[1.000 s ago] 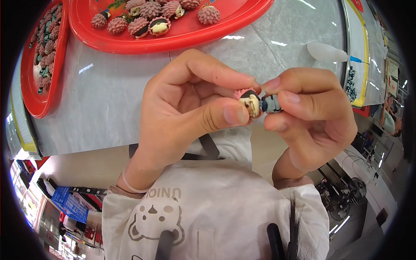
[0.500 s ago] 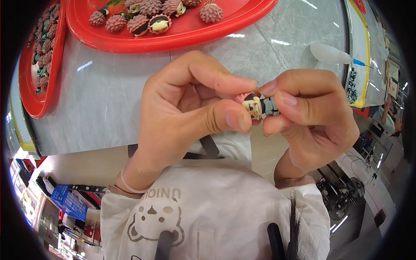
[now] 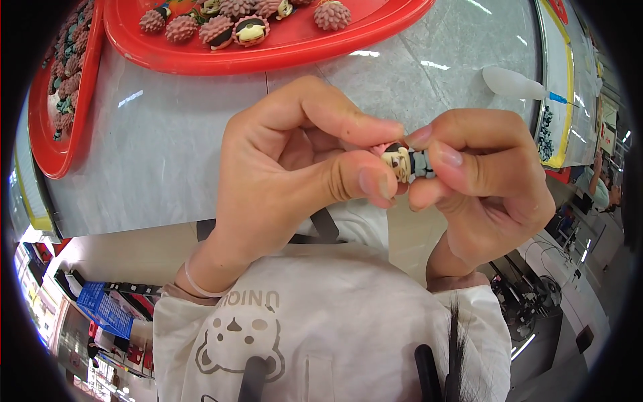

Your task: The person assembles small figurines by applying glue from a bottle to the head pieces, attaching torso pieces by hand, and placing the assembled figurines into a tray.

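The left hand has its grip closed on a toy head; the right hand pinches the body, which meets the head, near the worktop edge. Beyond lie a red tray of heads and, rightward, a bottle.

Layout Before You

Figurine: between your left hand and right hand. Front tray: on the table, beyond the figurine; figure heads in it. Side tray: left of the front tray; pieces in it. Bottle: on the table, right of the front tray. Small parts: right of your right hand.
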A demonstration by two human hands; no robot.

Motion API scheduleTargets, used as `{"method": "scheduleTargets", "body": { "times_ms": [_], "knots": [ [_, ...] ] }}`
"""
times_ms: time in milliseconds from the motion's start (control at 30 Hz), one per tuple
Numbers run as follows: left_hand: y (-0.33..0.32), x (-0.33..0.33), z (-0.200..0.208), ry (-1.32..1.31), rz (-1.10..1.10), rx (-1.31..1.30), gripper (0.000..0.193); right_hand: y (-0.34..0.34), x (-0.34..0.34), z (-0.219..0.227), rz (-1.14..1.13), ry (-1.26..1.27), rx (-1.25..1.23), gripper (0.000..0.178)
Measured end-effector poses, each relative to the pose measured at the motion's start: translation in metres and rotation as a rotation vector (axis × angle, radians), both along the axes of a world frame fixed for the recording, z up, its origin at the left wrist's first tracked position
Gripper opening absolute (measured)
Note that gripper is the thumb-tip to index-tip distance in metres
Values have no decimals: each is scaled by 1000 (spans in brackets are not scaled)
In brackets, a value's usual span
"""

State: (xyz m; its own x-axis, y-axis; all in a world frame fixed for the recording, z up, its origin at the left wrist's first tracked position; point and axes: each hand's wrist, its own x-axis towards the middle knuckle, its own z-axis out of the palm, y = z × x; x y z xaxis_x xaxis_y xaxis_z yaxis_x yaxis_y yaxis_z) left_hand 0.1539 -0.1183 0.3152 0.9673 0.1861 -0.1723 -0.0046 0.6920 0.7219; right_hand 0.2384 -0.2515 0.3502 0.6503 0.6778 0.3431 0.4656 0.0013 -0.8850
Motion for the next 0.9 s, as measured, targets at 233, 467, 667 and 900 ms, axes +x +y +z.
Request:
{"method": "scheduleTargets", "body": {
  "times_ms": [233, 467, 667, 900],
  "knots": [
    [-1, -1, 1, -2, 4, -7, 34, -1, -2, -1, -8, 23, 25, 22],
    [1, 0, 3, -18, -84, 4, 53, -9, 8, -13, 121, 163, 89, 41],
    [-3, -2, 6, 62, -105, 11, 79, -11, 7, -15, 233, 125, -55, 53],
    [-7, 1, 4, 43, -68, 19, 83, -11, 11, -14, 207, 92, -97, 58]
  ]
}}
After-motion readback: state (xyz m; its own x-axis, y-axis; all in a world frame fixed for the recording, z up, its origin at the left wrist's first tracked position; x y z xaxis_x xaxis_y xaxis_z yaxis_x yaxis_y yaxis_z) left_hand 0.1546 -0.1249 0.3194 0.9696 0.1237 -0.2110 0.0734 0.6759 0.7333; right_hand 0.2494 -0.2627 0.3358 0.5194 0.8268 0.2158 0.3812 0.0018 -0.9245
